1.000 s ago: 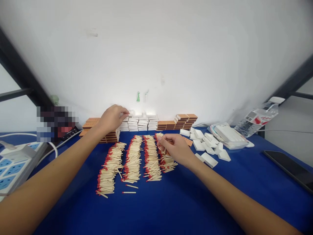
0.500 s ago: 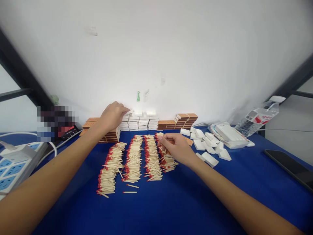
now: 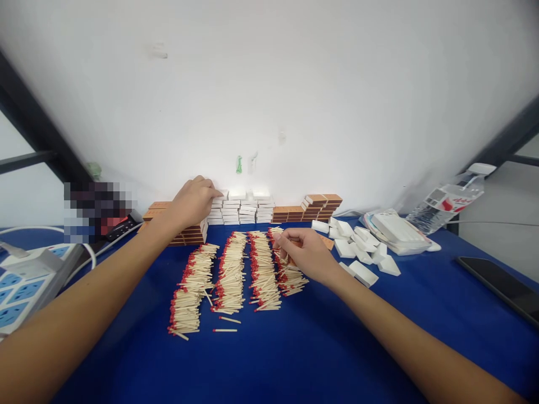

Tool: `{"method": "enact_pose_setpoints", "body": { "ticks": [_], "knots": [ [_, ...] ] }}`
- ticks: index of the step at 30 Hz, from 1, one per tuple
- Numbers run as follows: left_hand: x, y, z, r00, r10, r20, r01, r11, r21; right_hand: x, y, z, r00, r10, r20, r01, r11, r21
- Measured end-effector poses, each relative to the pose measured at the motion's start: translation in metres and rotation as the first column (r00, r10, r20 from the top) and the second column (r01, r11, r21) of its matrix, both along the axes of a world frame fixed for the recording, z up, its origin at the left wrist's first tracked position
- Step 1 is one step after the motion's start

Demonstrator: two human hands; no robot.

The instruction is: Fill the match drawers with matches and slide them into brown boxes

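My left hand reaches to the back, its bent fingertips on a white matchbox tray at the top left of the stacked white trays. My right hand hovers over the rightmost row of matches, thumb and fingers curled together; what they hold, if anything, is hidden. Bits of orange cardboard show behind that hand. Three more rows of red-headed matches lie to its left, and two loose matches lie in front of them.
Brown matchboxes are stacked along the wall, with more beside my left wrist. Loose white trays, a plastic packet, a tilted bottle and a phone are at right. A power strip lies at left.
The white tray under my left fingertips has come down from a slight tilt to rest flatter on the stack. My right hand has hardly moved.
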State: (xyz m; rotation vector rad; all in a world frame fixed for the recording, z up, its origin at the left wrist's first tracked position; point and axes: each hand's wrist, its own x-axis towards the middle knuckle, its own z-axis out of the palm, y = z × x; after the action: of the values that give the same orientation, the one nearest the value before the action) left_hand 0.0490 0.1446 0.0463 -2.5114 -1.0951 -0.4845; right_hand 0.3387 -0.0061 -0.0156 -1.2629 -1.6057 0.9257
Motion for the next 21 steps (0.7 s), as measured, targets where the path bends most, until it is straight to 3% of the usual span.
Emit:
{"method": "enact_pose_setpoints", "body": {
  "ticks": [21],
  "knots": [
    [0.0049, -0.0084, 0.0007, 0.999, -0.026, -0.034, 0.028, 0.997, 0.072, 0.0004, 0.0007, -0.0004, 0.999, -0.013, -0.031, 0.014, 1.000, 0.008]
  ]
}}
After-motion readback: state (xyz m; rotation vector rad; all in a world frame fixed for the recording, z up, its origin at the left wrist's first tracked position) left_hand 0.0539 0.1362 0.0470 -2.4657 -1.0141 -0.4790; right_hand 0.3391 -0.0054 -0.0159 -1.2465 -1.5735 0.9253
